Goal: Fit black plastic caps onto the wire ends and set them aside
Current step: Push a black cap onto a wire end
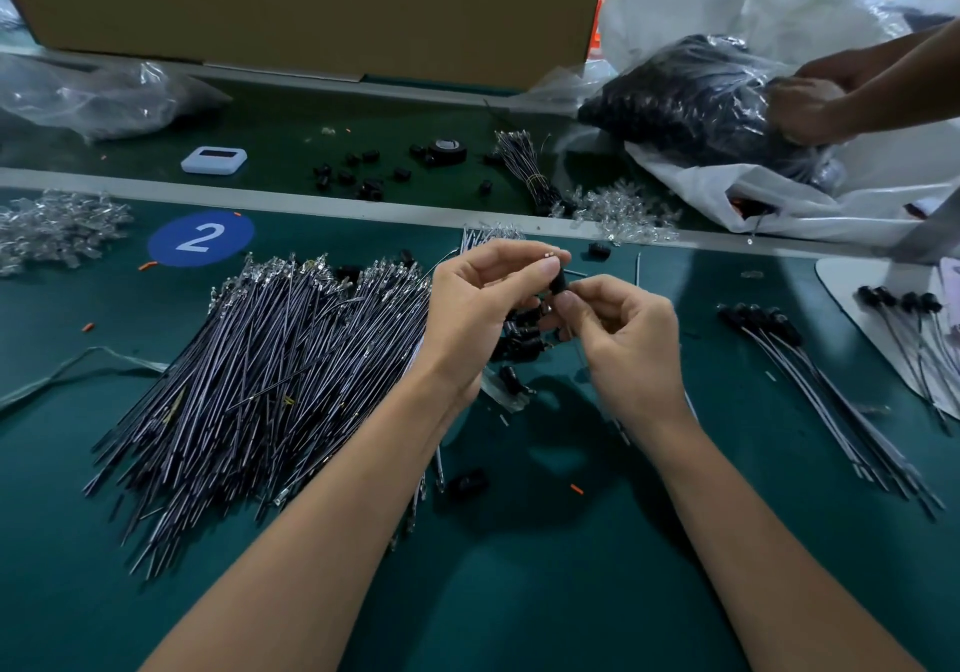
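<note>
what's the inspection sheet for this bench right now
surface: green mat, blue number 2 sticker.
job's things: uncapped wire pile left; loose caps under the hands; capped wires right.
clutter: orange scraps, clear plastic pieces, tape roll, white device.
hands: left hand pinches a wire end; right hand pinches a black cap.
cables: nothing seen beyond the job's wires.
surroundings: cardboard box; another person's hands in a bag of black parts.
</note>
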Available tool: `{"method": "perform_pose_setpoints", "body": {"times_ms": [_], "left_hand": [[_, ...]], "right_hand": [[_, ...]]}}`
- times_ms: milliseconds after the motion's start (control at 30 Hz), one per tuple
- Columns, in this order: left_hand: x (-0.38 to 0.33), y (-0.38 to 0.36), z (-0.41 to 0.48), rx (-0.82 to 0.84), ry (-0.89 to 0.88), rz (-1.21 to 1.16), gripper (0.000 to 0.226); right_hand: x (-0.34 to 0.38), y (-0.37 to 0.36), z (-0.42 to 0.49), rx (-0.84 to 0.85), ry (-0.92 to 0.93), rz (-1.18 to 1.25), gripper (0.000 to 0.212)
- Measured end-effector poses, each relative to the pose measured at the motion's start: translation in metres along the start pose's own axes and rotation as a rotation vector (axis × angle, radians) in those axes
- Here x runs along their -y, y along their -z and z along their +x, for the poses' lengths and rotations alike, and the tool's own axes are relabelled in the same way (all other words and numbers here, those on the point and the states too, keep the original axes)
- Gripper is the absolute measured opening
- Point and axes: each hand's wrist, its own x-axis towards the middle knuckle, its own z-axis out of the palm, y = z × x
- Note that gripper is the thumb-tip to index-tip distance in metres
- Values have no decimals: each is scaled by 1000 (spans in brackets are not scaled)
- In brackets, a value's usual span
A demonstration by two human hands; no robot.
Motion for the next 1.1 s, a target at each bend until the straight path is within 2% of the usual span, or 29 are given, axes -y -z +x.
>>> {"method": "perform_pose_setpoints", "body": {"times_ms": [133, 200, 300, 367, 567, 733, 1100], "left_hand": [[3, -3, -1, 105, 100, 89, 35], [5, -5, -1, 119, 91, 133, 28], [5, -6, -3, 45, 72, 108, 17], [6, -8, -3, 20, 58, 67, 14], [8, -17, -6, 11, 75, -41, 14], [9, -18, -5, 17, 55, 39, 15], [8, -22, -10, -67, 27, -47, 13]], "right_hand": [[0, 5, 2, -91, 41, -10, 15], [-1, 5, 2, -102, 63, -44, 19], [-1, 3, 1, -81, 70, -21, 8], [-1, 1, 1, -75, 77, -6, 8], [0, 0, -1, -114, 97, -9, 10], [-1, 0, -2, -144, 108, 4, 9], [3, -9, -7, -128, 141, -11, 9]]}}
